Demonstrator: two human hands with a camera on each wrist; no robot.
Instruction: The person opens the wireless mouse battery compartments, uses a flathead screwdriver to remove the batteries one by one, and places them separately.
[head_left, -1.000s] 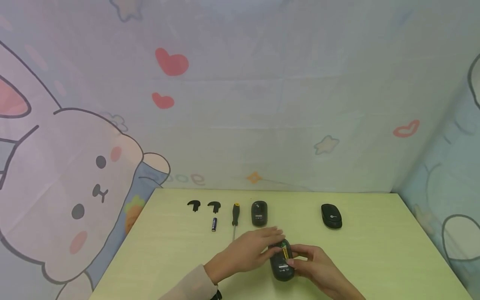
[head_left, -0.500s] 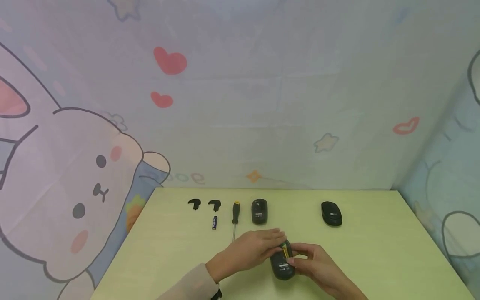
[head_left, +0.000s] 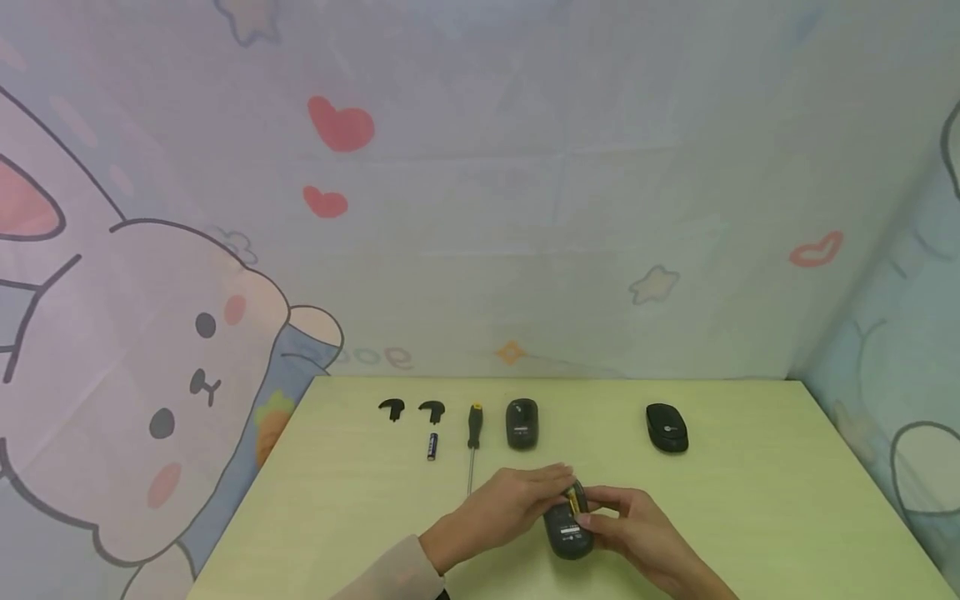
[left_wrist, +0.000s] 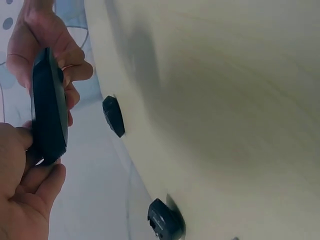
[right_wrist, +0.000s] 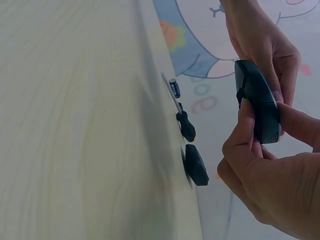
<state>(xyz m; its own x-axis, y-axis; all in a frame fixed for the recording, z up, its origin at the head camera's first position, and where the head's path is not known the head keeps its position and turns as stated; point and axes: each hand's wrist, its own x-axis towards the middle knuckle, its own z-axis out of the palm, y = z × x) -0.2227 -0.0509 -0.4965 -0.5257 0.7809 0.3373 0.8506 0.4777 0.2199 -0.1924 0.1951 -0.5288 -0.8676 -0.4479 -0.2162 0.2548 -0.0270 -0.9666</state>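
Now, in the head view, I see the mouse [head_left: 567, 533] held underside up between both hands, a yellow battery [head_left: 574, 502] in its slot. The left hand [head_left: 517, 493] covers its far end; the right hand [head_left: 628, 527] grips its right side. Left of the mouse and beyond it lie a screwdriver [head_left: 476, 425], a loose cell [head_left: 432, 447] and two black pieces [head_left: 431, 410]. I can't tell whether the battery sits fully home; if a thumb slips, I'd expect it could pop out.

In the left wrist view, the left fingers pinch one end of the mouse above the table [left_wrist: 225, 150], so a slack grip might drop it.

In the right wrist view, the right thumb and fingers clasp the mouse, its slot hidden from me.
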